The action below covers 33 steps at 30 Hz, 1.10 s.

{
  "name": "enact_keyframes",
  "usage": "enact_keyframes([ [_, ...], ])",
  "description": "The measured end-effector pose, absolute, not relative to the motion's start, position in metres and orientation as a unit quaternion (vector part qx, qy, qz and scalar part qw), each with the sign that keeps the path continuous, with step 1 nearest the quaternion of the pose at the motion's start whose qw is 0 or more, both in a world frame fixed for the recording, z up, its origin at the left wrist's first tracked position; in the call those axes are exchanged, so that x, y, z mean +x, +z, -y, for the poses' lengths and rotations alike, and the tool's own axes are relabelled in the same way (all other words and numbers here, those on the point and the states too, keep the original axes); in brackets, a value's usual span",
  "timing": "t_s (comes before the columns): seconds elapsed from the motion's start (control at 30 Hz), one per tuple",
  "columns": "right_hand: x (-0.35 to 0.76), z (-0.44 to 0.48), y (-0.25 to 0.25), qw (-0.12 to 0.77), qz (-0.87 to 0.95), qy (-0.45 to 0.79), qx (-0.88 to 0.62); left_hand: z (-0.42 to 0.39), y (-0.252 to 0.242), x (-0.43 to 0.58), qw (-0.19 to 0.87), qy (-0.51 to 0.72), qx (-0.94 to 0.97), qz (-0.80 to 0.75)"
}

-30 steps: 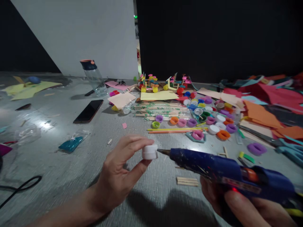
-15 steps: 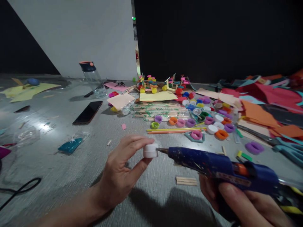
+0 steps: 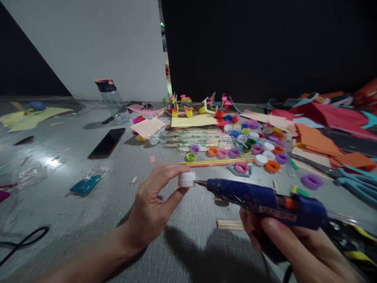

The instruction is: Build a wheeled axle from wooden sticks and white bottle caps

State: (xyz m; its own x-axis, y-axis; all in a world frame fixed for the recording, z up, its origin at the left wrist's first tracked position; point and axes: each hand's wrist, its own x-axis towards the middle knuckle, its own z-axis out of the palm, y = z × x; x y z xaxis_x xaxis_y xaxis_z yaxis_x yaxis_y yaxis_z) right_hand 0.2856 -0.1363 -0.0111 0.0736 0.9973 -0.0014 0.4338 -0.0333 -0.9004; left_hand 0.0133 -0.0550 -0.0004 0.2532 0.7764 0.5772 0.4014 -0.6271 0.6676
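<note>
Between thumb and fingertips, my left hand (image 3: 154,202) pinches a white bottle cap (image 3: 186,180) above the table; it looks like two caps set face to face. My right hand (image 3: 282,236) is wrapped round the handle of a dark blue hot glue gun (image 3: 244,192). The gun's metal nozzle points left and meets the right side of the white cap, at about the seam. Below the gun lie a few short wooden sticks (image 3: 229,225), partly covered by my right hand. Any glue at the nozzle tip is too small to make out.
Coloured bottle caps (image 3: 272,166) and wrapped wooden sticks (image 3: 194,138) lie beyond my hands. To the right are blue-handled scissors (image 3: 356,184) and orange paper (image 3: 316,139). A phone (image 3: 107,143), a leaning water bottle (image 3: 112,100) and a teal packet (image 3: 86,184) lie left.
The glue gun and my right hand have shifted slightly left and up, with the nozzle still at the white cap. My left hand keeps its pinch. The whole view has moved a little.
</note>
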Motion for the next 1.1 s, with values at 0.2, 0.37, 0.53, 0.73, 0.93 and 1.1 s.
enact_keyframes([
  [0.2,0.288,0.125,-0.001,0.362,0.588,0.457,-0.56,0.051,0.003,0.017,0.192,0.477,0.766,-0.385],
  [0.37,0.283,0.117,0.013,0.368,0.59,0.47,-0.544,0.044,0.007,0.022,0.201,0.462,0.775,-0.382],
  [0.53,0.279,0.114,0.017,0.41,0.581,0.459,-0.532,0.033,0.01,0.03,0.202,0.469,0.787,-0.346],
  [0.73,0.279,0.115,0.017,0.39,0.613,0.357,-0.588,0.028,0.006,0.031,0.219,0.471,0.786,-0.335],
  [0.93,0.283,0.115,0.013,0.372,0.627,0.349,-0.588,0.027,0.002,0.027,0.223,0.475,0.782,-0.335],
  [1.1,0.293,0.119,0.003,0.355,0.595,0.417,-0.588,0.025,-0.001,0.026,0.224,0.479,0.78,-0.335],
])
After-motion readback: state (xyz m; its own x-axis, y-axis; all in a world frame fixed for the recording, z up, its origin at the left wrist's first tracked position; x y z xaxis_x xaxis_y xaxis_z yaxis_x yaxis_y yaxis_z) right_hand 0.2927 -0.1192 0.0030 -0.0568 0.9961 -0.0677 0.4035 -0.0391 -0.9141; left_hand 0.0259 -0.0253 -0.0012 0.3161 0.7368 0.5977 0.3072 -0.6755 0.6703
